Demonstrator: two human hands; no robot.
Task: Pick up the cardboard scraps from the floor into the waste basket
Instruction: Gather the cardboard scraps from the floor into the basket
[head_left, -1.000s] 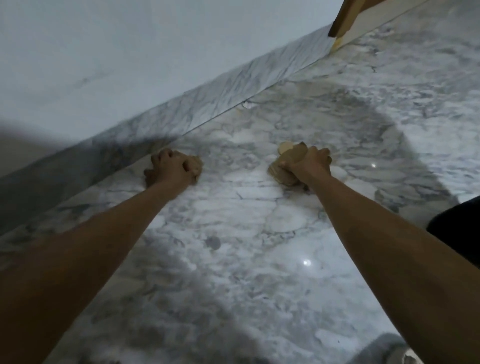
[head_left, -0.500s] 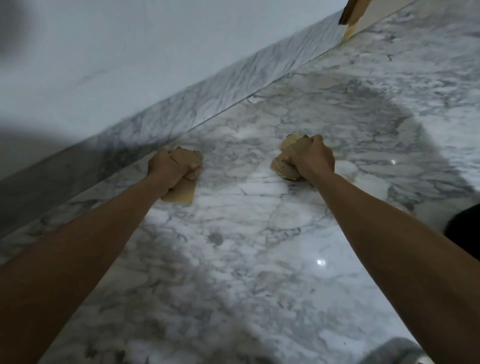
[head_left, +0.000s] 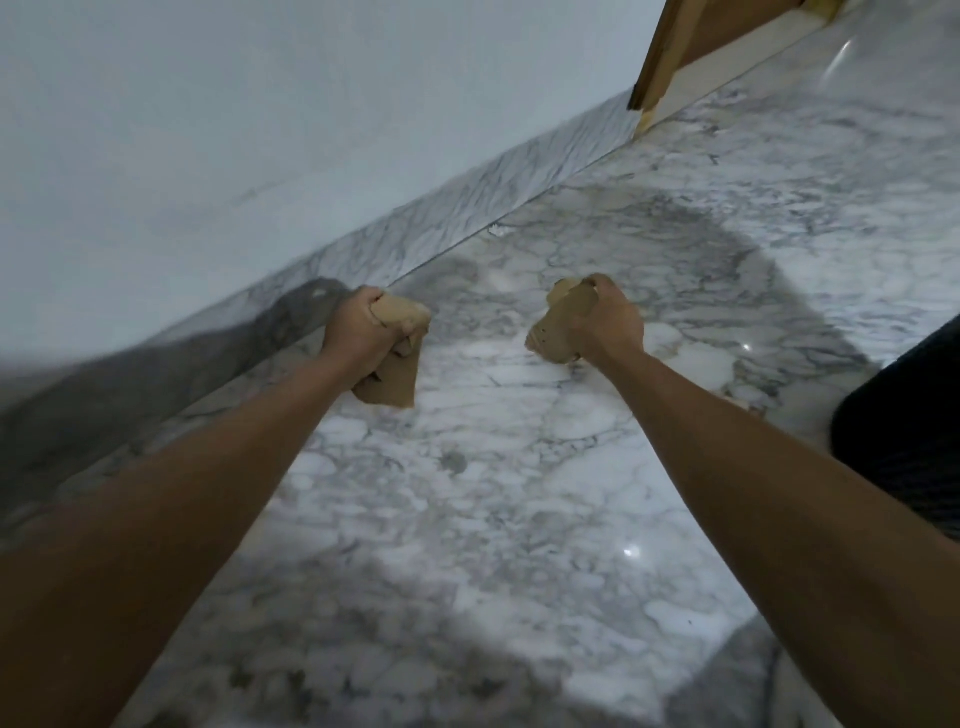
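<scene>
Open marble floor (head_left: 519, 493) between and ahead of both arms, free to pass. Left side blocked: marble skirting (head_left: 467, 208) and white wall (head_left: 208, 130), left hand (head_left: 358, 332) just beside the skirting with its cardboard scraps (head_left: 395, 374). Right hand (head_left: 608, 322) has floor all round. Dark object (head_left: 904, 431) crowds the right forearm. Wooden door frame (head_left: 670, 52) far ahead, well apart.

The floor (head_left: 519, 493) is polished white marble with grey veins, and it reflects small points of light. At its 11 o'clock edge it meets a marble skirting board (head_left: 467, 208). A small white chip (head_left: 497, 230) lies on the floor just beside that skirting board. At 3 o'clock a dark object (head_left: 909, 415) touches the floor; it cannot be identified.
</scene>
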